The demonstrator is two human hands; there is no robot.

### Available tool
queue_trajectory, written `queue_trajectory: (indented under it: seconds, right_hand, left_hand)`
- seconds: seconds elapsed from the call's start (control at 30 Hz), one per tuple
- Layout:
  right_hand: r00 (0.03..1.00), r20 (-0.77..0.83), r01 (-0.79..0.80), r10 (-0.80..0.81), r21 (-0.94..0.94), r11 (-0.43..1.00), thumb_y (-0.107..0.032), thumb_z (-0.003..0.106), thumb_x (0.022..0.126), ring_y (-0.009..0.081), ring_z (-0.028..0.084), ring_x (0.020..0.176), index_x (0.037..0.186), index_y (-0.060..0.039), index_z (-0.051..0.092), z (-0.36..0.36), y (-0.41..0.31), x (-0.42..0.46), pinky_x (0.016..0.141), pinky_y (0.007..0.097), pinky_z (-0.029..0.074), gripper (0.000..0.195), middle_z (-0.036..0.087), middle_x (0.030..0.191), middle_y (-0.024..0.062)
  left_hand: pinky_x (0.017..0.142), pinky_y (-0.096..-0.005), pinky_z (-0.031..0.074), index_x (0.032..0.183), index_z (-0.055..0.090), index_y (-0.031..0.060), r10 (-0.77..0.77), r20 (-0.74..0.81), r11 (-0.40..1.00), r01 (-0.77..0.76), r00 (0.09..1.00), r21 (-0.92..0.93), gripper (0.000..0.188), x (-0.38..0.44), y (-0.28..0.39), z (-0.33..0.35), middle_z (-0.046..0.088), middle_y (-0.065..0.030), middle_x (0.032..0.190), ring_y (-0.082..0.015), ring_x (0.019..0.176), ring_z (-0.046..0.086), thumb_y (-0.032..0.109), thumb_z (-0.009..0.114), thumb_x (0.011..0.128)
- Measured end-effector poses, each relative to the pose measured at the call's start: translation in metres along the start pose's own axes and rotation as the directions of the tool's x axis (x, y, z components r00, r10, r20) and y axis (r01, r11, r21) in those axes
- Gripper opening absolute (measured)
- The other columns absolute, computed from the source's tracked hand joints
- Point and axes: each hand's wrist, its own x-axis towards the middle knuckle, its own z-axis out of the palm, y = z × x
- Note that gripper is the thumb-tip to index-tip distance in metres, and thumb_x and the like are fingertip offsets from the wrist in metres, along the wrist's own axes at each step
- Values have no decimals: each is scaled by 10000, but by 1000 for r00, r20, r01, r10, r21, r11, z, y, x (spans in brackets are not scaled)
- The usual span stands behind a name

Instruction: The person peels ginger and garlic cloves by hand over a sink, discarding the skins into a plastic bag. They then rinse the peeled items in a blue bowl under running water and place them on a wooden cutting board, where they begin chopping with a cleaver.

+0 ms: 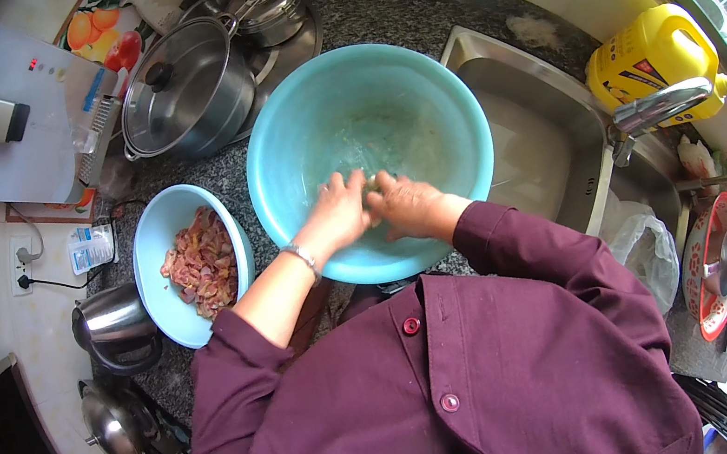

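A large teal plastic basin (355,60) stands on the counter right before me, with a shallow layer of cloudy liquid inside. Both hands reach over its near side and meet near the middle. My left hand (339,206), with a metal band on the wrist, has its fingertips beside those of my right hand (406,203). Something small and pale (370,186) shows between the fingers, too blurred to name. The fingers' undersides are hidden, so their grip is unclear. To the left, a pale blue bowl (155,272) holds chopped raw meat (202,264).
A steel pot with a glass lid (177,89) stands beyond the bowl. At the right are a steel sink (522,154), a faucet (662,105) and a yellow pump jug (652,60). An electric kettle (118,327) sits left of my sleeve. A plastic bag (642,249) hangs by the sink.
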Motion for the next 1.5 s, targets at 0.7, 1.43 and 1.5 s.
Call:
queue_trajectory:
  seconds: [0.7, 1.43, 1.5]
  right_hand:
    - [943, -328, -156, 61, -272, 949, -311, 721, 711, 287, 497, 1084, 1225, -194, 545, -38, 19, 25, 837, 440, 464, 557, 498, 1183, 66]
    - [975, 182, -128, 125, 7, 992, -185, 599, 807, 342, 609, 954, 1126, -68, 530, -22, 14, -8, 810, 415, 495, 347, 525, 1095, 189]
    - [990, 126, -66, 57, 70, 995, -240, 651, 790, 345, 612, 930, 1118, -79, 522, -24, 2, -10, 794, 415, 500, 388, 527, 1069, 180]
  left_hand:
    - [778, -472, 474, 1122, 514, 56, -268, 184, 963, 260, 946, 67, 406, 21, 5, -9, 624, -260, 870, -373, 911, 603, 394, 485, 899]
    - [850, -426, 455, 1053, 500, 9, 51, 249, 998, -56, 967, 11, 349, -4, 1, -3, 480, -204, 1059, -373, 987, 523, 157, 615, 759]
    - [844, -427, 458, 1033, 529, 23, 92, 222, 991, -110, 971, 73, 298, -10, -4, 4, 479, -197, 1060, -372, 971, 529, 125, 592, 760]
